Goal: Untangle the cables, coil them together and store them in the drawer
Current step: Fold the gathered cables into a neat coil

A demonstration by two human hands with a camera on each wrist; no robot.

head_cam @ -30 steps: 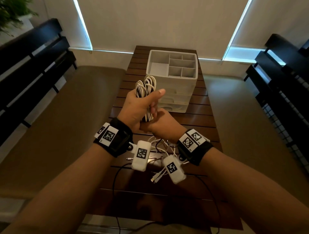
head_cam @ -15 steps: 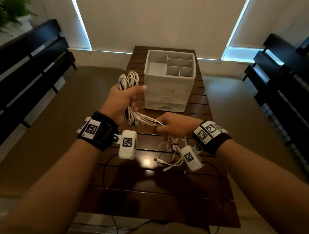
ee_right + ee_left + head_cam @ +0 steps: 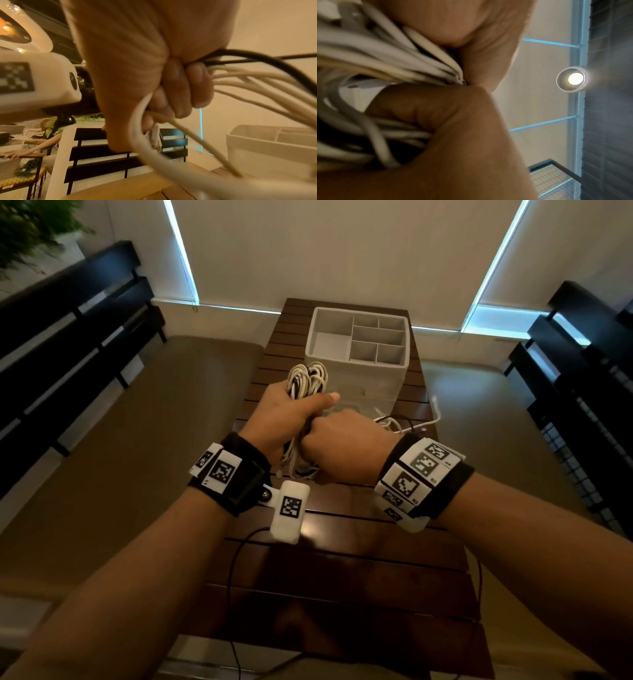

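Note:
My left hand (image 3: 291, 412) grips a coiled bundle of white and black cables (image 3: 306, 380), its loops sticking up above the fist. In the left wrist view the cable bundle (image 3: 388, 63) runs between thumb and curled fingers. Right beside it, my right hand (image 3: 342, 446) is closed around the loose cable ends (image 3: 407, 424), which trail off to the right over the table. The right wrist view shows the fingers (image 3: 181, 86) curled round white and black cable ends (image 3: 257, 79). A white drawer unit (image 3: 359, 361) with a divided top tray stands just behind the hands; its drawers are mostly hidden.
The dark slatted wooden table (image 3: 342, 577) stretches toward me. Thin black wires (image 3: 236, 570) hang from the wrist cameras over its near half. Dark benches (image 3: 68, 337) flank both sides; a potted plant (image 3: 30, 231) sits far left.
My hands, half a second ago spread apart with cable stretched between them, have come together. The loose ends now swing out to the right of my right hand.

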